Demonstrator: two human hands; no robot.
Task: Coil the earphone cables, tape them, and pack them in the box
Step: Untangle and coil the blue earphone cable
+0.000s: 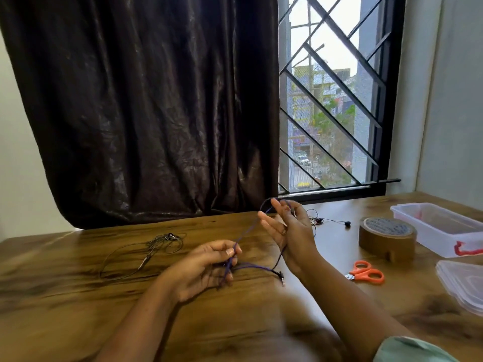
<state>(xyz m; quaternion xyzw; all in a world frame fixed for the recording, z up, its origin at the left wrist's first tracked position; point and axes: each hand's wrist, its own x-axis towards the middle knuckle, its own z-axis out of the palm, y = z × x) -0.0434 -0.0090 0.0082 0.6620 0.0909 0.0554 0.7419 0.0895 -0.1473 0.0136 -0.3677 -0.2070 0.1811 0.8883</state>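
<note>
A purple earphone cable runs taut from my left hand up to my right hand. My left hand pinches the cable between thumb and fingertips, and a loose length with the plug trails below it. My right hand is raised with fingers spread and straight, the cable looped over them and down the back of the hand. A grey earphone cable lies tangled on the table at left. A black earphone set lies behind my right hand. The clear plastic box stands at right.
A roll of brown tape stands on the wooden table right of my hands, with orange scissors in front of it. Clear lids are stacked at the right edge. A dark curtain and barred window are behind.
</note>
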